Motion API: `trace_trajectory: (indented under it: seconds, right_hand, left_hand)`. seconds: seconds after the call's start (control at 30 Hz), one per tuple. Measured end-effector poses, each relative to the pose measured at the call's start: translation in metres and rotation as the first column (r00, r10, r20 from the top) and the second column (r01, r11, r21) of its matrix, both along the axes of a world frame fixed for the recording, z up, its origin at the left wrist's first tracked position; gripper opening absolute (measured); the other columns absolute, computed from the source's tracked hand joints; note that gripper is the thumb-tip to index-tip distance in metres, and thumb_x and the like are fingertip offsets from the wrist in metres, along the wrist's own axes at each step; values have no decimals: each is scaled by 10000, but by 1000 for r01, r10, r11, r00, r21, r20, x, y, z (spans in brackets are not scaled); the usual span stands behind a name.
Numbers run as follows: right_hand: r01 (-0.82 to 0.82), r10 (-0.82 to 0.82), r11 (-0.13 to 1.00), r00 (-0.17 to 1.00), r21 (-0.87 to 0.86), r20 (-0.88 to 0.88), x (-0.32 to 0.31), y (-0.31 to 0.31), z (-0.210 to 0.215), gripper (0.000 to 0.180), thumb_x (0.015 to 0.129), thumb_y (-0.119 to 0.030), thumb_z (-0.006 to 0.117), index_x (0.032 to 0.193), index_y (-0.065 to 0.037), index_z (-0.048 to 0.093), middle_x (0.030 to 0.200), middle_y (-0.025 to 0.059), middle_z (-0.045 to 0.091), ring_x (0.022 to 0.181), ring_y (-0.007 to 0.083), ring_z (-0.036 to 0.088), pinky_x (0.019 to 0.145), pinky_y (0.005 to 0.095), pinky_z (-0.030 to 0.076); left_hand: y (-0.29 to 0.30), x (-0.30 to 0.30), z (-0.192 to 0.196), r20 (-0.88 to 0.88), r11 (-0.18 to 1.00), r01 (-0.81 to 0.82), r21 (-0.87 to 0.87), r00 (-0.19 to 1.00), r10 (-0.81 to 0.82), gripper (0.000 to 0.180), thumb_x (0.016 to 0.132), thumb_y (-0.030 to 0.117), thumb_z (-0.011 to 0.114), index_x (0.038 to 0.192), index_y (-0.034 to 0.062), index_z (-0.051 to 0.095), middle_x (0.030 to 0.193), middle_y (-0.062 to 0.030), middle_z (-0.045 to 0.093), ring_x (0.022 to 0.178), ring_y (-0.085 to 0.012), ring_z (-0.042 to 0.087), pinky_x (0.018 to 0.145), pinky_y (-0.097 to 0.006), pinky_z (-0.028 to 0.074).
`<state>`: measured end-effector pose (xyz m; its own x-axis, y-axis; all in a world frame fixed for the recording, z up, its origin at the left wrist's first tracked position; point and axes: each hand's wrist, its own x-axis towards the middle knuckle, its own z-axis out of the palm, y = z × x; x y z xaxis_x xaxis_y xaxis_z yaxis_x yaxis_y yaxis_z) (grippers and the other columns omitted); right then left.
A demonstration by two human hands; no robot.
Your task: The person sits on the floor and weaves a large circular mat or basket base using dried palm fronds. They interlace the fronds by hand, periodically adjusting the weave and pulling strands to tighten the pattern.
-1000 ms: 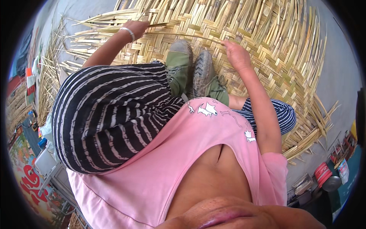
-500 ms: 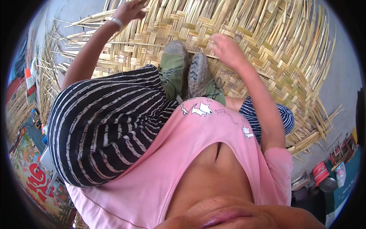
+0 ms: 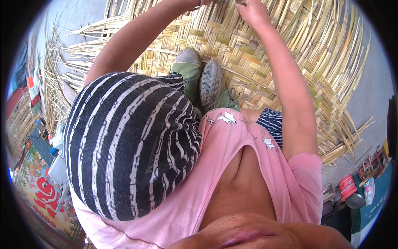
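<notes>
A large half-woven mat of split yellow reeds spreads over the ground in front of me, its loose strips fanning out at the far and side edges. At the top edge of the picture my left hand is mostly cut off; a pale bangle shows at its wrist and its fingers cannot be made out. Close to its right, my right hand is above the mat, fingers bent and pressed together. Whatever those fingers grip, if anything, is too small to tell.
My green lace-up shoes rest on the mat's near part, beside my striped knee. Loose straw lies at the left. A red tin and a metal lid are at the lower right.
My left hand has swung right and away, to the picture's top edge. My right hand has moved farther forward, and the two are now close together. My body leans further forward.
</notes>
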<state>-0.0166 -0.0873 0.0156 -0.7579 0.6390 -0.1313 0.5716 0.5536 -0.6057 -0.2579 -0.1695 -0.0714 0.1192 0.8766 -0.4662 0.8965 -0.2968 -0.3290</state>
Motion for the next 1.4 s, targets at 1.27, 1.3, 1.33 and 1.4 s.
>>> trace_trajectory:
  seconds: [1.27, 1.3, 1.33, 1.4]
  right_hand:
    - [118, -97, 992, 952, -54, 289, -43, -11, 28, 283, 868, -153, 606, 1046, 18, 747, 1083, 254, 732, 1058, 411, 701, 938, 479, 554]
    - [211, -192, 977, 932, -28, 309, -36, -3, 26, 289, 873, -157, 607, 1048, 29, 743, 1084, 260, 730, 1063, 412, 701, 942, 479, 553]
    - [251, -234, 968, 924, -18, 301, -35, -5, 27, 294, 878, -161, 607, 1049, 39, 739, 1085, 266, 728, 1069, 413, 701, 945, 479, 552]
    - [343, -308, 936, 908, -83, 284, -40, 17, -11, 273, 882, -156, 618, 1018, 49, 737, 1038, 262, 733, 996, 385, 720, 882, 465, 566]
  left_hand:
    - [-38, -85, -49, 85, 624, 258, -738, -881, 465, 353, 976, 205, 590, 1311, 92, 575, 1221, -199, 684, 1135, -322, 641, 898, -537, 527]
    - [-11, -41, -21, 389, 383, -241, -892, -841, 377, 369, 948, 241, 607, 1279, 81, 585, 1171, -188, 683, 1228, -346, 582, 944, -537, 499]
    - [-16, -33, -6, 421, 364, -287, -886, -828, 370, 364, 958, 219, 591, 1291, 73, 577, 1164, -189, 687, 1183, -345, 606, 908, -526, 515]
    - [-18, -20, 16, 485, 343, -370, -864, -796, 363, 356, 979, 174, 558, 1315, 58, 562, 1152, -192, 694, 1094, -342, 652, 836, -502, 548]
